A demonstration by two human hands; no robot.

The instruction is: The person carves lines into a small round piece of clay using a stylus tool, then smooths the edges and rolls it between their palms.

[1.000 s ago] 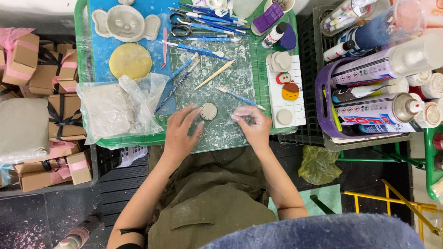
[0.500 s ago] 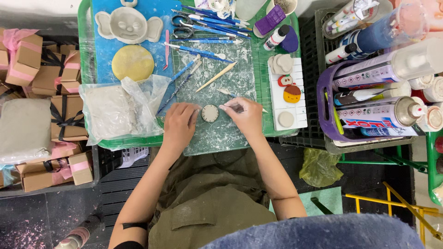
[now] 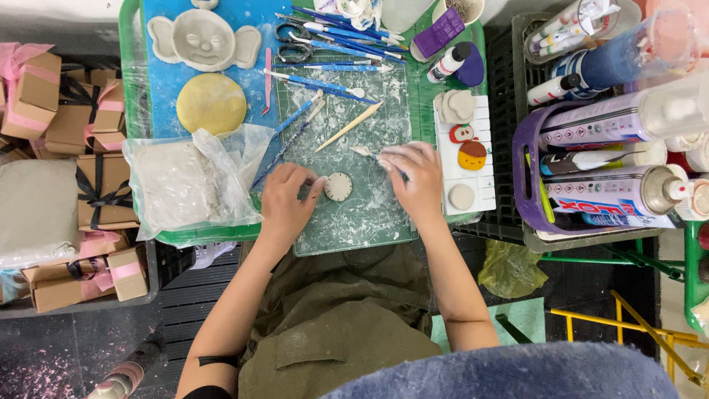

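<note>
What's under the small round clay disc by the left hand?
The small round white clay disc lies on the green cutting mat, dusted white. The left hand touches its edge. The mat directly under the disc is covered.

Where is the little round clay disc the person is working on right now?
In the head view, the small round clay disc lies on the green cutting mat, between the left hand, whose fingers touch it, and the right hand.

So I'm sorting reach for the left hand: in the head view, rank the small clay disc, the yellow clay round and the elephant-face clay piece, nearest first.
From the left hand:
1. Small clay disc, just right of its fingertips.
2. Yellow clay round, up and left.
3. Elephant-face clay piece, farther up, at the top.
</note>
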